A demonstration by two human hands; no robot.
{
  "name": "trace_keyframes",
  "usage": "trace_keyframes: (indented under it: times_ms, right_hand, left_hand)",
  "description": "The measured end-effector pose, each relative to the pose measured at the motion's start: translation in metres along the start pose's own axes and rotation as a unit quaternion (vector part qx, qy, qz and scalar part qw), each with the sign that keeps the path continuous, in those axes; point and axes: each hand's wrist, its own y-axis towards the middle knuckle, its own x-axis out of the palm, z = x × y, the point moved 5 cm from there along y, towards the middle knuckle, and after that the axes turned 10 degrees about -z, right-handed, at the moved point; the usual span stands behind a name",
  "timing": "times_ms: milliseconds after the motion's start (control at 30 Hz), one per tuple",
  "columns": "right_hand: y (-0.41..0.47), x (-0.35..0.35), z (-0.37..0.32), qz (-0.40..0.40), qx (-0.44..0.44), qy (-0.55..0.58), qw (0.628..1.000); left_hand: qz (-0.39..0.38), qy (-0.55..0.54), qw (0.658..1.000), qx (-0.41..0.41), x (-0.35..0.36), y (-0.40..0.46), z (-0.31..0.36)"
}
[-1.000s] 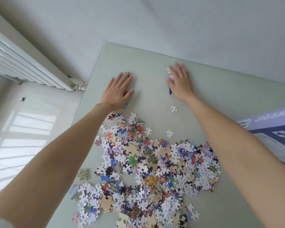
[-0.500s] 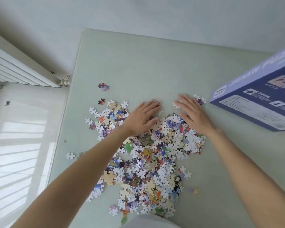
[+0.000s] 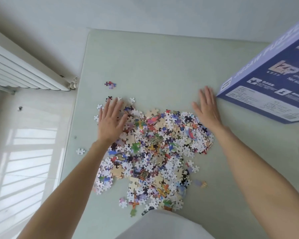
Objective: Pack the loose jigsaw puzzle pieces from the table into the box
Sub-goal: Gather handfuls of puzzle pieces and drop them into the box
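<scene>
Head camera, the only view on offer: both arms reach out over a pale green table (image 3: 162, 66), and the puzzle pieces (image 3: 154, 149) lie in one broad, ragged heap between them. The left hand (image 3: 110, 119) is flat, fingers straight and spread wide, palm down on the heap's far left edge, holding nothing. The right hand (image 3: 206, 107) is flat and spread too, resting at the far right edge, fingertips just beside the corner of the blue box (image 3: 266, 87), which juts in at the right.

This looks like the raking step, herding everything into a tight mound. To do it well, keep palms low and sweep inward, so no piece slips under. Strays need fetching: a small cluster (image 3: 110, 85) beyond the left hand, a lone white piece (image 3: 80, 151) near the table's left edge, another pair (image 3: 201, 183) to the right. Nothing is boxed yet, by my reckoning.
</scene>
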Motion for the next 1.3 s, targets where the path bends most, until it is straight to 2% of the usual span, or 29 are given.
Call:
trace_keyframes:
  times_ms: [67,200,300,400,467,567,667,733,867,1000,1133,1300]
  right_hand:
    - [-0.016,0.01,-0.015,-0.011,-0.034,0.013,0.999]
    - [-0.071,0.041,-0.059,-0.06,-0.125,0.045,0.989]
    - [-0.103,0.05,-0.067,-0.066,-0.146,0.064,0.985]
    - [-0.117,0.045,-0.066,-0.036,-0.125,0.067,0.989]
    - [-0.119,0.044,-0.074,-0.046,-0.111,0.049,0.992]
    - [-0.111,0.048,-0.089,-0.101,-0.086,0.033,0.991]
    - [-0.108,0.044,-0.101,-0.129,-0.061,0.063,0.988]
    - [-0.109,0.035,-0.104,-0.09,-0.06,0.027,0.994]
    - [-0.123,0.016,-0.106,-0.025,-0.063,0.052,0.996]
    - [-0.14,0.008,-0.103,-0.003,-0.063,0.076,0.995]
    - [-0.151,0.007,-0.098,0.018,-0.043,0.126,0.991]
    - [-0.158,0.005,-0.087,0.02,-0.009,0.184,0.983]
  left_hand:
    - [-0.039,-0.008,0.999,-0.019,0.012,-0.006,-0.006]
    - [-0.075,-0.064,0.995,0.034,0.033,-0.019,0.034]
    - [-0.101,-0.077,0.99,0.055,0.04,-0.035,0.06]
    - [-0.123,-0.012,0.99,0.065,0.04,-0.049,0.07]
    - [-0.131,0.034,0.99,0.047,0.037,-0.055,0.075]
    - [-0.149,0.013,0.989,-0.008,0.037,-0.053,0.082]
    - [-0.159,-0.019,0.987,-0.004,0.039,-0.05,0.092]
    - [-0.155,-0.013,0.988,0.01,0.038,-0.051,0.099]
    - [-0.137,-0.025,0.99,0.017,0.033,-0.055,0.107]
    - [-0.083,-0.063,0.993,0.054,0.023,-0.064,0.107]
    - [-0.034,-0.107,0.992,0.057,0.008,-0.072,0.101]
    - [-0.037,-0.12,0.992,0.026,0.002,-0.079,0.099]
